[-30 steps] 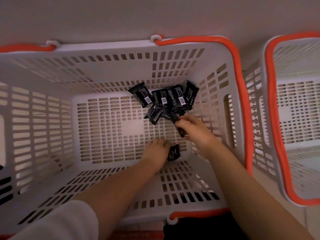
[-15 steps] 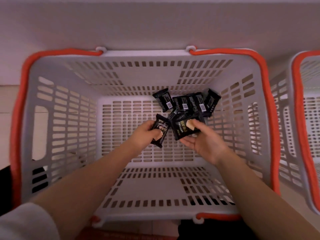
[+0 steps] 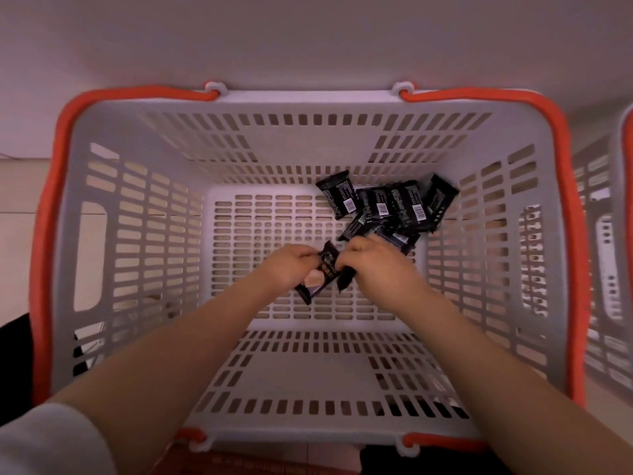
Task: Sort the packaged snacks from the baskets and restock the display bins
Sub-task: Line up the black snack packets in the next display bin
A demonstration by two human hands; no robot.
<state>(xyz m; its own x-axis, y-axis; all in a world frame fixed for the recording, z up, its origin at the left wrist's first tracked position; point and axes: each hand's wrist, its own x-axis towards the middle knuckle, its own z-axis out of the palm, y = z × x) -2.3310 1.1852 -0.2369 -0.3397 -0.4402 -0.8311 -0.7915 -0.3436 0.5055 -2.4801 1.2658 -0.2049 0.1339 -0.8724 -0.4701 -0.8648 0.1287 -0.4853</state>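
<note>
Our two hands meet mid basket (image 3: 137, 303), left hand (image 3: 291, 269) pinching a black snack pack (image 3: 320, 275), right hand (image 3: 380, 265) curled round another pack (image 3: 345, 281) just beside it, loose pile of packs (image 3: 387, 207) at 1 o'clock on basket floor, 2nd basket (image 3: 616, 234) at 3 o'clock.

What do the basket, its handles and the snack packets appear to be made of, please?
Basket: looks like moulded rigid plastic, matte pale grey, with uniform slotted walls. Handles: probably plastic too, smooth orange bands round the rim. Snack packets: seemingly thin plastic film, black, printed, with crimped ends and barcode labels.
</note>
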